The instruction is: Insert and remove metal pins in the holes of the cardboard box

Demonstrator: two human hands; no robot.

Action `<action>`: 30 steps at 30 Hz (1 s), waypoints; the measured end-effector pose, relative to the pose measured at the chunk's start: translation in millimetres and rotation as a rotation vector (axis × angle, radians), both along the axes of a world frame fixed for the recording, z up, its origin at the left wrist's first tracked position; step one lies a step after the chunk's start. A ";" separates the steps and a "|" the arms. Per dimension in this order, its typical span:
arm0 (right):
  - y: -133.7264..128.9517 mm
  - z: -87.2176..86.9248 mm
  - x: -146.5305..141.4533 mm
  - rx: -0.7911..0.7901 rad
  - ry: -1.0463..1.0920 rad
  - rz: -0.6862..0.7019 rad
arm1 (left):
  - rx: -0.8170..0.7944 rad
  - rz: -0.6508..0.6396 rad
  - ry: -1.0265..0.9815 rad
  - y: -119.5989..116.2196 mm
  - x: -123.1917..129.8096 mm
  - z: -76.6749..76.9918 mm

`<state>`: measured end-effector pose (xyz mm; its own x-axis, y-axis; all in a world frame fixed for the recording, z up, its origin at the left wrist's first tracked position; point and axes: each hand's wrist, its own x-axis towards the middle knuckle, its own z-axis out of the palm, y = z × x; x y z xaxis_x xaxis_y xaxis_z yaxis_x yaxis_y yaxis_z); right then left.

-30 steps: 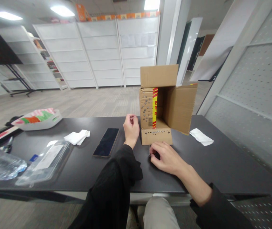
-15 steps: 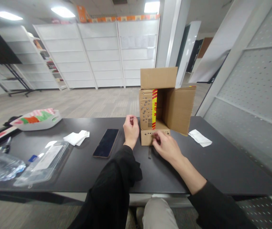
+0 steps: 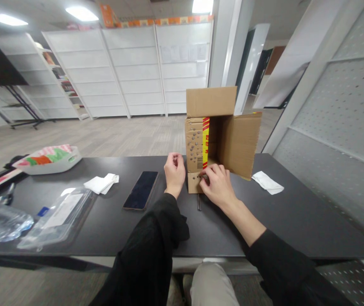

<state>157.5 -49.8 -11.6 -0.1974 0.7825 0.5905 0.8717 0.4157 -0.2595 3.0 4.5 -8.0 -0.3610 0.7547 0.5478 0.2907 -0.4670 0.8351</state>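
A cardboard box (image 3: pixel 241 146) stands open on its side, with a yellow and red tape strip (image 3: pixel 205 142) down its left flap. Small grey round pieces (image 3: pixel 195 136) dot that flap. My right hand (image 3: pixel 219 185) is at the bottom flap (image 3: pixel 193 185), which has a row of small holes; its thumb and index finger are pinched together, and anything between them is too small to make out. Just left of the box, my left hand (image 3: pixel 174 175) is raised with curled fingers; what it holds is hidden. A thin metal rod (image 3: pixel 199 202) sticks out below the bottom flap.
Left of my hands lie a phone (image 3: pixel 141 190), a folded tissue (image 3: pixel 102 183), a clear plastic case (image 3: pixel 61 219) and a water bottle (image 3: pixel 1 221). A white basket (image 3: pixel 54 167) sits farther back. Another tissue (image 3: pixel 267 182) lies right of the box on the dark table (image 3: pixel 284 225).
My right hand has shifted left and slightly up along the bottom flap, covering more of its holes. My left hand has stayed nearly in place.
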 end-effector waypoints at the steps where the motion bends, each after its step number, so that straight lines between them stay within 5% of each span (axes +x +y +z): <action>1: 0.2 -1.5 -0.4 -0.001 0.001 0.001 | -0.001 0.002 0.000 -0.1 0.0 0.0; 30: 1.3 -0.9 -2.1 0.005 0.087 -0.005 | 0.005 0.013 0.002 -0.3 -0.3 0.7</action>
<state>155.3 -48.4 -12.5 -0.1410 0.7805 0.6091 0.8481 0.4127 -0.3324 2.6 4.1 -7.4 -0.3695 0.7470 0.5527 0.2988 -0.4677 0.8319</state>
